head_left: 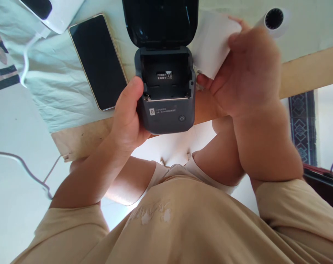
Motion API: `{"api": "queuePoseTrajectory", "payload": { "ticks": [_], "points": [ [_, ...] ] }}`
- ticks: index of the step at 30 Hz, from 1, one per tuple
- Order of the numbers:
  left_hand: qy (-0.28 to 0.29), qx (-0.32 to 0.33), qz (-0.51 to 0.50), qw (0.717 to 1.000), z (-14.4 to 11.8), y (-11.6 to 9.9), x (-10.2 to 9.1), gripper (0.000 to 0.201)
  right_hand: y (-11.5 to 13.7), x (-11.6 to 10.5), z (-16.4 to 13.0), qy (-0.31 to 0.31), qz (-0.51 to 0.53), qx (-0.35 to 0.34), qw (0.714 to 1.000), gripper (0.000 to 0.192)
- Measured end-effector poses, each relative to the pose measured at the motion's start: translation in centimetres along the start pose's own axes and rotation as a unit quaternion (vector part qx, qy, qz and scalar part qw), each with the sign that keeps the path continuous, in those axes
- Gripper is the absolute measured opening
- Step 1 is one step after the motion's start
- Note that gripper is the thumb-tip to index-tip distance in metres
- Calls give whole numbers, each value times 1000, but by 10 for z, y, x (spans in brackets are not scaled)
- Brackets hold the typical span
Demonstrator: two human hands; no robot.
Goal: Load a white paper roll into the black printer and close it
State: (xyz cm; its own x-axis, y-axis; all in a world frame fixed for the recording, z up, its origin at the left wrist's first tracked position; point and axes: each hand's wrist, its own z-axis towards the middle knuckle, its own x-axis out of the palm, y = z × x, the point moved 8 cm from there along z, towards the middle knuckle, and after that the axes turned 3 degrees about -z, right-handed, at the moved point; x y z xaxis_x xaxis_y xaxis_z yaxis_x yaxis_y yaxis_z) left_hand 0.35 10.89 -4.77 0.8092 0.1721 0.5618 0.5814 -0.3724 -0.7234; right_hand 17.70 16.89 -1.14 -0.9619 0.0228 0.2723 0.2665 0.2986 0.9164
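Head view shows one dark grey printer (pixel 166 110) at the near edge of the table (pixel 309 69), its lid (pixel 160 22) open and its paper bay bare. One left hand (pixel 128 117) grips the printer's left side, thumb on the top. One right hand (pixel 251 69) is closed around one white paper roll (pixel 214 44), just right of the printer. One phone (pixel 97 60) lies on the cloth (pixel 53 88), left of the printer. One white fan (pixel 274 20) stands at the far right edge.
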Motion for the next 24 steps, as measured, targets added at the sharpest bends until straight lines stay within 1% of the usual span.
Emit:
{"api": "queuePoseTrajectory", "payload": {
  "ticks": [3, 5, 7, 8, 12, 14, 15, 17, 19, 20, 22, 24],
  "points": [
    [27, 6, -23, 999, -1, -1, 4, 67, 18, 7, -11, 17, -1, -85, 996, 32],
    [28, 15, -28, 999, 0, -1, 3, 67, 23, 9, -17, 28, 9, -106, 994, 30],
    [23, 22, -29, 999, 1, -1, 1, 66, 21, 9, -17, 31, 25, -91, 995, 34],
    [22, 22, -30, 999, 1, 0, 1, 65, 18, 7, -15, 20, 34, -76, 996, 38],
    [35, 8, -38, 999, 1, 1, 2, 62, 3, -9, -3, -65, 54, 12, 996, 51],
    [43, 5, -38, 998, 1, 1, 3, 56, -2, -11, 1, -62, 46, 40, 996, 50],
    [45, 8, -35, 998, 1, 0, 3, 52, -2, -10, 2, -47, 39, 34, 998, 48],
    [47, 19, -23, 998, 1, -1, 3, 45, 4, -8, 3, -17, 19, -18, 1000, 42],
    [44, 34, -10, 998, 1, -1, 3, 44, 8, -7, 1, -5, -19, -72, 997, 39],
    [43, 41, -6, 998, 1, -2, 3, 45, 9, -7, 0, -7, -44, -87, 995, 39],
    [49, 48, -5, 998, 0, -2, 6, 48, 6, -6, -3, -3, -86, -85, 993, 43],
    [51, 38, -3, 998, 0, -1, 7, 46, 4, -3, -6, 12, -81, -82, 993, 47]
  ]
}}
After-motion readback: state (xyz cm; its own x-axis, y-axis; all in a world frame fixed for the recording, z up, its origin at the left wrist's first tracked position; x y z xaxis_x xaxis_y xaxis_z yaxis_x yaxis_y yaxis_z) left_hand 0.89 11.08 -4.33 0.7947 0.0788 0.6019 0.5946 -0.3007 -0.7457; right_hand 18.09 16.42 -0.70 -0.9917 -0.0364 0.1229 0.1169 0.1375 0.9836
